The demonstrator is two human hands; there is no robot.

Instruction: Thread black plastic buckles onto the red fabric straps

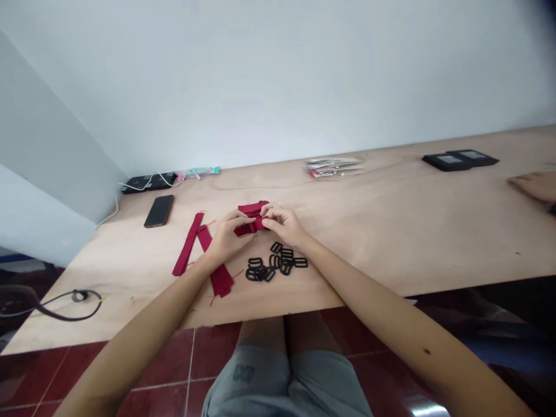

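Note:
My left hand [231, 233] and my right hand [282, 223] meet over the table, both closed on a red fabric strap [260, 222]. A small black buckle [251, 229] sits on the strap by my left fingers. Just behind my fingertips lie more red straps [248, 208], partly hidden by my hands. Loose black plastic buckles [270, 262], rings and sliders, form a small heap on the near side of my hands. Flat red strap pieces [187, 246] with frayed threads rest left of my left hand, and my left forearm partly covers some of them.
A phone [159, 211] lies at the left, near black boxes [150, 182] with a white cable. Thin plastic packets [333, 167] are by the wall. Two black boxes [447, 161] and another person's hand [534, 186] are at the right. A dark cable loop [73, 317] hangs over the left edge.

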